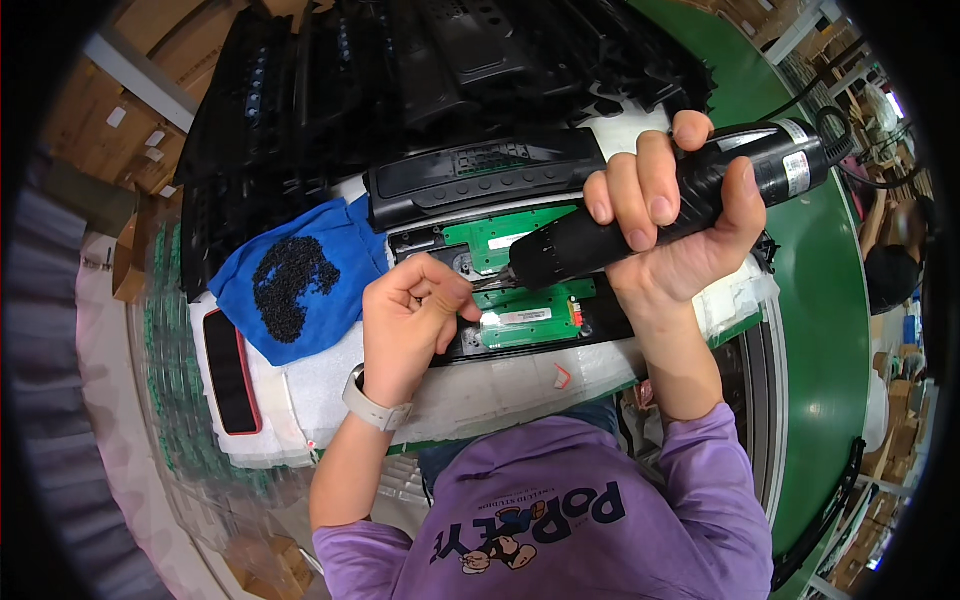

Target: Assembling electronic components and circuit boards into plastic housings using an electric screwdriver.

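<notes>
1. head view, hands: the right hand (pixel 680 215) is wrapped around a black electric screwdriver (pixel 660 215), held slanted so its bit meets the green circuit board (pixel 520 270); the left hand (pixel 410 320) is curled, fingertips pinched at the bit tip, apparently steadying a screw.
2. head view, board: green, with white labels, seated in a black housing (pixel 480 180) on white foam padding (pixel 480 395).
3. left of the board: a blue cloth (pixel 330 260) bearing a heap of small black screws (pixel 290 285), within reach.
</notes>
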Motion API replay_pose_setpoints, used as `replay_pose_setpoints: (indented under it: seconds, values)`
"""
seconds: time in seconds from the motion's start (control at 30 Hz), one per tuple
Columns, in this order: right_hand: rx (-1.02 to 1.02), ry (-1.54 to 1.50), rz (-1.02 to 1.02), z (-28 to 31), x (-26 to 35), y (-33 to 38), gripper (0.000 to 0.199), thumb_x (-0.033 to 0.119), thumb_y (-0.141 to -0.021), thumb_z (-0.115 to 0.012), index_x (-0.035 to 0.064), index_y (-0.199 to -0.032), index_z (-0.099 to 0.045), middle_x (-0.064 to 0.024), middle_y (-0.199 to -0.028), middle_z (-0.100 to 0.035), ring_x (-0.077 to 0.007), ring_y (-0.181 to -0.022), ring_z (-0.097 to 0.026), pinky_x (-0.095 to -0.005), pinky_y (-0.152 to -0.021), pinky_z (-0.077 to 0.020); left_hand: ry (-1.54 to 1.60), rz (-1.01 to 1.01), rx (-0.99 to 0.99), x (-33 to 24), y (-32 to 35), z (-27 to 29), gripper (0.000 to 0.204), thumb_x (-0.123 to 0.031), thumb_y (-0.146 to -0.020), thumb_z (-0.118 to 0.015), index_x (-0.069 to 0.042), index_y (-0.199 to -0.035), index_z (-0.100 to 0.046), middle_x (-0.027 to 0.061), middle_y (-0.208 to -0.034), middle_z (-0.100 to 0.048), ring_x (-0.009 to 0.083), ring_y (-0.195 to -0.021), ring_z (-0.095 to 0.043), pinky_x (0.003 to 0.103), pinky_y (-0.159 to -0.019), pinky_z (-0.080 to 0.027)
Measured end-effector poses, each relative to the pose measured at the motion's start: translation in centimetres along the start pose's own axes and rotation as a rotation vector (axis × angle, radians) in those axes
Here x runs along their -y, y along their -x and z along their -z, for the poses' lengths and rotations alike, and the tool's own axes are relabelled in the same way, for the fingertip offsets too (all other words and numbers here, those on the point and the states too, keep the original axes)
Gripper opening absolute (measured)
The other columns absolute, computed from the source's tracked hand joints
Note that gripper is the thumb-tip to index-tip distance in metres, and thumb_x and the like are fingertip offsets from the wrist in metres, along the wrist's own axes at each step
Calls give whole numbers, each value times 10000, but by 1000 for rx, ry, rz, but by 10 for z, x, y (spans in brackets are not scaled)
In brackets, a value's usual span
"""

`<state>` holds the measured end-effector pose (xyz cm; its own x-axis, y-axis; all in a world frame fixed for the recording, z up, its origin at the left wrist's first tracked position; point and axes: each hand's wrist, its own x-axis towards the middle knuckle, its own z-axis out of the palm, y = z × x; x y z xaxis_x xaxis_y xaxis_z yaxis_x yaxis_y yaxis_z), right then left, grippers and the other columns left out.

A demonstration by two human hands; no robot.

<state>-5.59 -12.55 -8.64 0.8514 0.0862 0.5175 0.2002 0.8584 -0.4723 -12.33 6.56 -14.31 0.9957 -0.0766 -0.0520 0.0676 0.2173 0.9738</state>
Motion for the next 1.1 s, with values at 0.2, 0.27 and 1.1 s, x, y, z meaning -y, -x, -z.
replay_pose_setpoints:
  seconds: [0.2,0.27,1.1]
  values:
    - [-20,2,-5,0,-1,2,323,388,-883,-420,84,-964,-488,-25,-559,-472,-150,-399,-424,-354,-496,-417,-7,28,25,-2,1,-3,63,4,-796,-628,13,-789,-566,98,-652,-621,32,-418,-444,153,-383,-317]
    - [-26,-13,-15,-1,-3,3,320,378,-884,-420,83,-981,-494,-27,-558,-473,-151,-394,-420,-354,-490,-415,-7,38,28,-3,2,-4,65,3,-795,-630,14,-788,-566,100,-650,-621,34,-414,-442,154,-381,-318]
    - [241,322,-412,-26,-17,27,384,163,-720,-699,-6,-918,-416,-49,-564,-475,-119,-461,-458,-241,-435,-382,165,-74,-96,7,-6,-3,141,-84,-949,-364,3,-1028,-442,168,-1004,-582,199,-819,-616,274,-764,-480]
